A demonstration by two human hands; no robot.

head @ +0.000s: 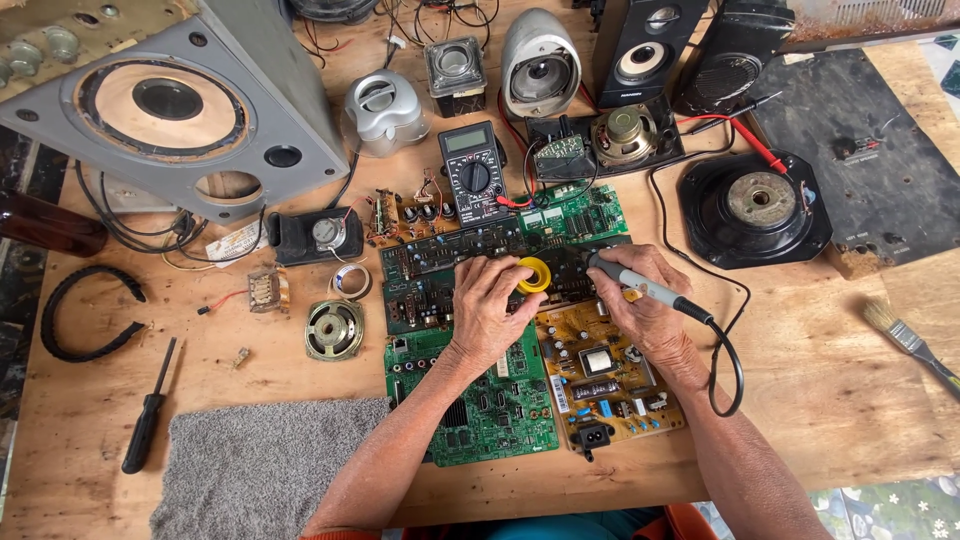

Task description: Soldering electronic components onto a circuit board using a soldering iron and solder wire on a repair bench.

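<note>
Where both forearms cross the counter, left hand is closed round a yellow spool, fingers curled over the rim; spool sits against a dark board. Right hand grips a grey soldering iron, tip end hidden beside the spool, black cord looping off past the wrist. Under the left wrist: green board. Under the right wrist: tan board. Just beyond the left hand: multimeter. Beyond the right hand: black speaker basket. Well left of the left hand: small speaker, screwdriver, grey cloth. Far right of the right hand: brush.
</note>
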